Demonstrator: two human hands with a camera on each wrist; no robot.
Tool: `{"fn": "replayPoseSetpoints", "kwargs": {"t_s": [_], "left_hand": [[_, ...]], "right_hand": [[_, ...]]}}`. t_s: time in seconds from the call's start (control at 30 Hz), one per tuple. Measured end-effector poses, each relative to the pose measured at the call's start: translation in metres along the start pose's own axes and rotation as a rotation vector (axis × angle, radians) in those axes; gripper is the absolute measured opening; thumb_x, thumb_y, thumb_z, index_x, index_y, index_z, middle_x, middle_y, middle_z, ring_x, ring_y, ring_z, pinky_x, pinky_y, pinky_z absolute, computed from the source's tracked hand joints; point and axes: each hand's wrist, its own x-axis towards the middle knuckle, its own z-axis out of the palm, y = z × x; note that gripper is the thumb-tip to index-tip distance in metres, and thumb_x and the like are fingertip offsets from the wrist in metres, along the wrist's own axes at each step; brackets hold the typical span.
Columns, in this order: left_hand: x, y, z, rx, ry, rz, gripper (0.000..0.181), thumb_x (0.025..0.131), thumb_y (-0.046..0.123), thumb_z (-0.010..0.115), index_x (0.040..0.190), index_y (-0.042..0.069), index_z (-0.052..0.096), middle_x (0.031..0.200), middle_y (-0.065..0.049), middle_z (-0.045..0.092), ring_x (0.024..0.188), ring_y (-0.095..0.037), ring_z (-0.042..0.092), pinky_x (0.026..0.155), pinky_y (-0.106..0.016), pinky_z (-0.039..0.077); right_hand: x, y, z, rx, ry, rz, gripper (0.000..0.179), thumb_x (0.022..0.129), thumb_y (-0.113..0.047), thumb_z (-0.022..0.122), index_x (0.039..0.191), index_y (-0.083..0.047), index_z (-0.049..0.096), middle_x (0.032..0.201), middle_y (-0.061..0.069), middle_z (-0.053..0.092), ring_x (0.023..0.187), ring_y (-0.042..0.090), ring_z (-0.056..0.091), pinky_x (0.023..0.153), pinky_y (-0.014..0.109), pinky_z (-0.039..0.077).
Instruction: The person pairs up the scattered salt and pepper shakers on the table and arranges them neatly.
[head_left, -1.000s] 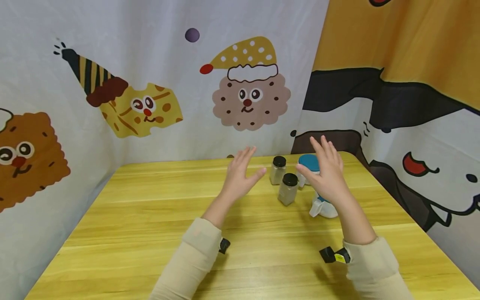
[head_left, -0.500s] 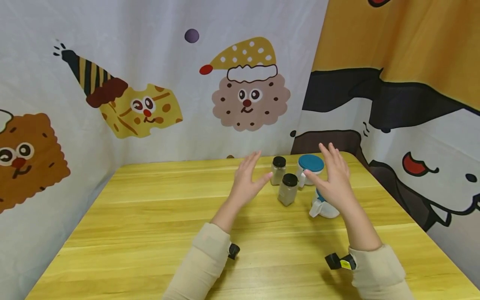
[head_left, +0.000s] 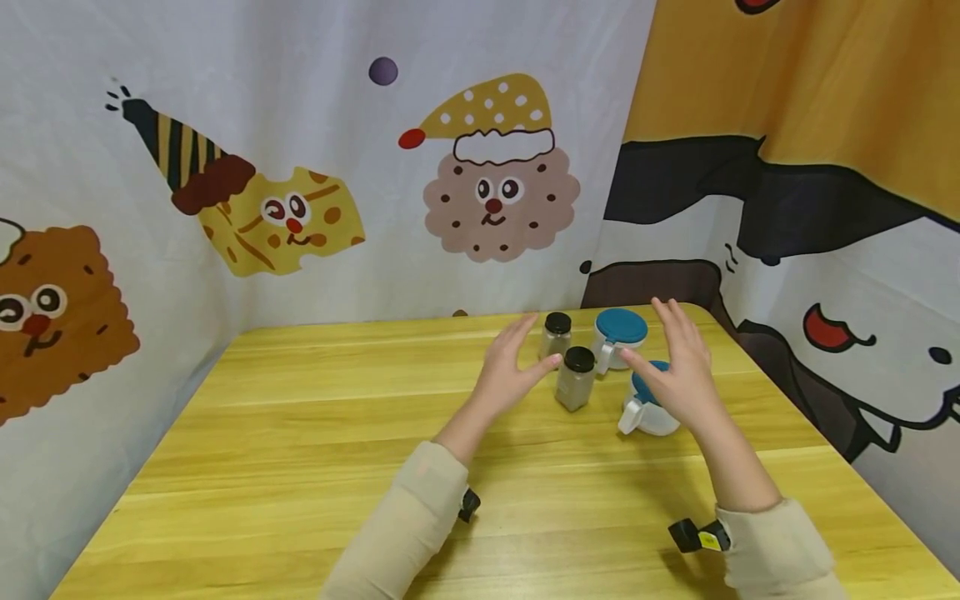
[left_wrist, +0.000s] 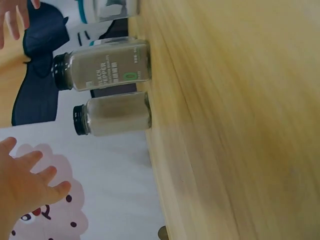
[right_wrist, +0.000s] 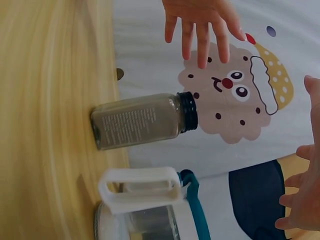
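Observation:
Both hands hover above the table with fingers spread and nothing held. My left hand is to the left of two glass jars with black lids. The front jar reads "black pepper" in the left wrist view and holds grey-brown powder; the back jar looks similar. My right hand is above and beside the front seasoning pot, a clear container with a blue lid and white handle, partly hiding it. Behind stands a second blue-lidded pot. All four containers stand upright, apart from both hands.
The wood-grain table reaches back to a white curtain printed with cartoon snacks. Another printed curtain borders the right side. Black wrist cameras sit at both sleeve cuffs.
Both hands have shifted right and slightly toward the near side, fingers still spread. More of the blue-lidded pots shows now. The jars and pots have stayed in place.

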Motion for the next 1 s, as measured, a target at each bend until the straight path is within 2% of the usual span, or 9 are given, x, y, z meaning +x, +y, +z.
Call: {"fn": "replayPoseSetpoints", "kwargs": {"t_s": [0.27, 0.43, 0.63, 1.0], "left_hand": [[0.003, 0.0, 0.005, -0.103, -0.034, -0.07, 0.074, 0.088, 0.045, 0.067, 0.149, 0.019, 0.036, 0.151, -0.001, 0.034, 0.137, -0.02, 0.03, 0.108, -0.042, 0.027], [0.005, 0.001, 0.01, -0.164, -0.051, -0.109, 0.075, 0.086, 0.044, 0.07, 0.148, 0.018, 0.037, 0.15, 0.001, 0.035, 0.137, -0.018, 0.031, 0.108, -0.04, 0.029], [0.005, -0.001, 0.017, -0.178, -0.071, -0.156, 0.078, 0.085, 0.047, 0.07, 0.149, 0.019, 0.037, 0.15, 0.003, 0.035, 0.136, -0.019, 0.032, 0.107, -0.043, 0.031], [0.007, 0.0, 0.025, -0.201, -0.091, -0.178, 0.079, 0.083, 0.046, 0.072, 0.148, 0.019, 0.037, 0.15, 0.002, 0.035, 0.136, -0.019, 0.032, 0.106, -0.042, 0.031]], "right_hand": [[-0.005, 0.01, -0.001, -0.005, -0.001, 0.025, 0.083, 0.091, -0.037, 0.065, 0.154, -0.013, 0.017, 0.157, 0.021, 0.009, 0.14, 0.046, 0.006, 0.103, 0.069, -0.001], [-0.009, 0.017, -0.001, -0.007, -0.01, 0.043, 0.084, 0.09, -0.037, 0.066, 0.154, -0.011, 0.017, 0.156, 0.023, 0.01, 0.139, 0.047, 0.007, 0.103, 0.07, 0.002], [-0.013, 0.024, -0.001, -0.01, -0.027, 0.068, 0.086, 0.09, -0.039, 0.067, 0.154, -0.01, 0.017, 0.156, 0.024, 0.009, 0.139, 0.049, 0.006, 0.101, 0.072, 0.003], [-0.017, 0.039, 0.0, -0.019, -0.025, 0.098, 0.092, 0.086, -0.04, 0.071, 0.154, -0.009, 0.017, 0.154, 0.025, 0.013, 0.138, 0.049, 0.01, 0.099, 0.073, 0.012]]}}
